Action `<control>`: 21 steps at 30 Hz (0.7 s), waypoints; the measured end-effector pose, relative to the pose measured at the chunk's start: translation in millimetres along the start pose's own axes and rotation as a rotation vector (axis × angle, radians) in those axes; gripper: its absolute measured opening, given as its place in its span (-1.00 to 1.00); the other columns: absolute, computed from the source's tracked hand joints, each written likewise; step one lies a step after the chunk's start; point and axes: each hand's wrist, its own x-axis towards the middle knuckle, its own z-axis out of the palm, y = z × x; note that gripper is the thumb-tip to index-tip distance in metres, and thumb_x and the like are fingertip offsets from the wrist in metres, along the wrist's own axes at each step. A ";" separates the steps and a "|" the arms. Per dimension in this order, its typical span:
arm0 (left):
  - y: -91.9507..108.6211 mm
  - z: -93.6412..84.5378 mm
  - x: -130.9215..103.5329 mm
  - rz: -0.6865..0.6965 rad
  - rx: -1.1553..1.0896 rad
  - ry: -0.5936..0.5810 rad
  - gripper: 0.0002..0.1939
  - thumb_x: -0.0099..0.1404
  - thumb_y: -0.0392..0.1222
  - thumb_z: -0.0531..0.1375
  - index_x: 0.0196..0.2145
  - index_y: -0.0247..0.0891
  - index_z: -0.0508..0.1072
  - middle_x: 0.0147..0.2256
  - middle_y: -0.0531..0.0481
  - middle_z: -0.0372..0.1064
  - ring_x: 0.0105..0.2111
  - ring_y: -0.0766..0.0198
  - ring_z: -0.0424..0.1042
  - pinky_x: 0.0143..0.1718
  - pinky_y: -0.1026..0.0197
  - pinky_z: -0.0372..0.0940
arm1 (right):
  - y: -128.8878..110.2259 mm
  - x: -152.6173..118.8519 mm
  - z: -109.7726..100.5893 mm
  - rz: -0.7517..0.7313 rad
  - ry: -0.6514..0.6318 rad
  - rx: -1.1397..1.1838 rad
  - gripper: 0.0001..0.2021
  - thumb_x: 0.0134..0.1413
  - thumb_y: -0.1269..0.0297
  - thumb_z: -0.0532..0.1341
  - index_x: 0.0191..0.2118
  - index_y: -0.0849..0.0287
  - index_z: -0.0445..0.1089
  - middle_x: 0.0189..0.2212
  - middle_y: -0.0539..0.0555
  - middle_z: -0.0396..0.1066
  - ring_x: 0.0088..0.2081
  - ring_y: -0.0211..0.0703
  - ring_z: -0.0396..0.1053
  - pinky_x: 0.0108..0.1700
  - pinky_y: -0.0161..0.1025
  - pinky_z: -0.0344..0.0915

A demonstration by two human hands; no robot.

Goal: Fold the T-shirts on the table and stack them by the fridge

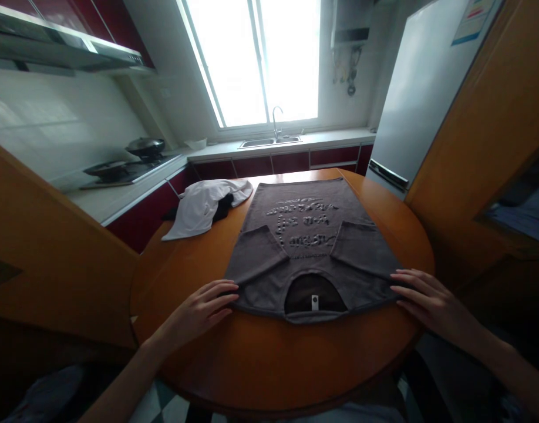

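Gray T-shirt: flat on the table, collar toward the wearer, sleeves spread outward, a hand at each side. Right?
Not quite: in the head view the sleeves are folded inward over the gray T-shirt, not spread outward. It does lie flat on the table, collar toward the wearer, left hand and right hand at its sides.

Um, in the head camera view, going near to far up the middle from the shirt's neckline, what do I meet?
Grey shirt's neckline, dark lettering, shirt's far edge, red cabinets, sink, bright window.
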 end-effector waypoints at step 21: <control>-25.6 -1.7 -6.8 -0.160 -0.171 0.038 -0.79 0.47 -0.14 0.11 -0.09 -0.16 0.54 -0.05 -0.06 0.54 -0.05 0.19 0.54 0.02 0.16 0.46 | 27.7 0.8 -10.0 0.003 0.036 0.016 -0.83 0.28 0.31 0.20 -0.08 -0.05 0.48 -0.13 0.04 0.57 -0.07 -0.04 0.50 0.04 -0.06 0.40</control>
